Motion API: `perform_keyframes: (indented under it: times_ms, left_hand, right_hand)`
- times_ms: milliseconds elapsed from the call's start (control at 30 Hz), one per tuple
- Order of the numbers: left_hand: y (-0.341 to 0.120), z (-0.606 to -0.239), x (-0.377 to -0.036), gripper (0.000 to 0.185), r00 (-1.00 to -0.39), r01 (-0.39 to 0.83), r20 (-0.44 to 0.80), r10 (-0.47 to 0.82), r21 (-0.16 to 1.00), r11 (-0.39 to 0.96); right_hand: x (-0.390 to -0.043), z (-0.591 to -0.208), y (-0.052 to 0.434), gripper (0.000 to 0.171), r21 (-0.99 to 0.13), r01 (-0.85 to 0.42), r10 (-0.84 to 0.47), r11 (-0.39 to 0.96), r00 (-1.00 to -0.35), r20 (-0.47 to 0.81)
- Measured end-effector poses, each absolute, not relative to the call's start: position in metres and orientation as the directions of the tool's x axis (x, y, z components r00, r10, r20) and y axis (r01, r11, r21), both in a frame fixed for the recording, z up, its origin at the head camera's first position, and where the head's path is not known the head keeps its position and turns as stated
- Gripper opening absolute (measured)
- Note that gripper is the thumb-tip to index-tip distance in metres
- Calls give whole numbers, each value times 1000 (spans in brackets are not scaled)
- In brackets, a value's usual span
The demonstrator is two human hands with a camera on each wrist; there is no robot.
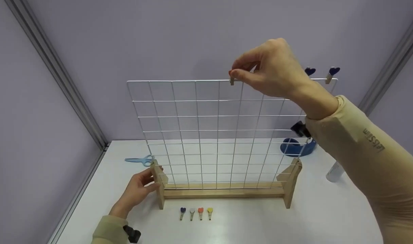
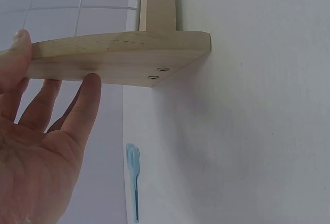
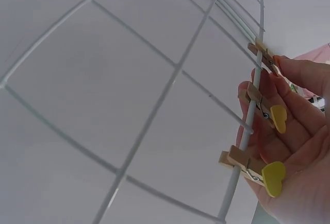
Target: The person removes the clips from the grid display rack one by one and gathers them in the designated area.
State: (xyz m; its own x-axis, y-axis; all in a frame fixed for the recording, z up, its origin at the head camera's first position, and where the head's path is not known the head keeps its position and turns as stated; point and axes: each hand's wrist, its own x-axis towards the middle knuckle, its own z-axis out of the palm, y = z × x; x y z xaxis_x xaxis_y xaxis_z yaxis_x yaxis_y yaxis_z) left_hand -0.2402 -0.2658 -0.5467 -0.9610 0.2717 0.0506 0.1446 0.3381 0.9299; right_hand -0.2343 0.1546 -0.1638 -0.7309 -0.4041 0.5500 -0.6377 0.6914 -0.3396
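Starting on the left, a pair of light blue scissors (image 1: 139, 160) lies flat on the white table (image 1: 328, 210), just behind the person's left hand (image 1: 138, 190). That hand is wrapped around the left upright of the wooden stand (image 1: 223, 192); the left wrist view shows the thumb on one face of the wood and the fingers pressed on the other, so it's grasping the stand and steadying it.

In front of the stand's base sit four little wooden pegs in a row (image 1: 196, 213), with blue, grey, orange and yellow heart tops, close together but not touching.

The white wire grid (image 1: 199, 135) stands upright in the stand. At its top wire, a bit right of the middle, the right hand (image 1: 271, 69) pinches a small wooden clothespin (image 1: 232, 80) between thumb and fingertips, with the peg's tip right on the wire. In the right wrist view, two yellow-heart pegs (image 3: 258, 170) are clipped on the same wire beside the fingers.

Further right, two dark blue heart pegs (image 1: 331, 74) sit on the top right corner of the grid. Behind it there's a blue tape dispenser (image 1: 298, 147), and a white bottle (image 1: 334, 172) stands near the sleeve.
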Motion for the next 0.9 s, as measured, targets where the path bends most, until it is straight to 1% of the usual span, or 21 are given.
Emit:
perform_keyframes:
  times_ms: [200,333,467,567,767,833,900]
  left_hand:
    - [-266,-545,-239,60,-966,128,39,254,929,347]
    - [-265,-545,-239,60,-969,124,37,246,929,348]
    - [-265,-545,-239,61,-967,130,41,252,928,348]
    - [-265,-544,-239,61,-966,129,39,255,929,347]
    - [-266,-544,-238,61,-963,148,53,266,924,352]
    - [-266,-544,-238,61,-962,152,56,267,924,352]
    - [-266,-543,-238,60,-963,149,54,266,925,351]
  right_hand:
    - [-232,-163,154,12,-386,-625,-372,678,-745,554]
    - [-228,-160,154,11,-415,-638,-347,649,-733,585]
    - [-221,-155,159,11,-411,-668,-342,621,-702,624]
    - [-217,-152,165,13,-364,-712,-369,600,-650,664]
    - [-210,-155,175,12,-260,-821,-447,509,-509,735]
    - [-207,-159,176,11,-243,-839,-460,487,-484,744]
    - [-205,-164,177,10,-239,-849,-472,471,-472,745]
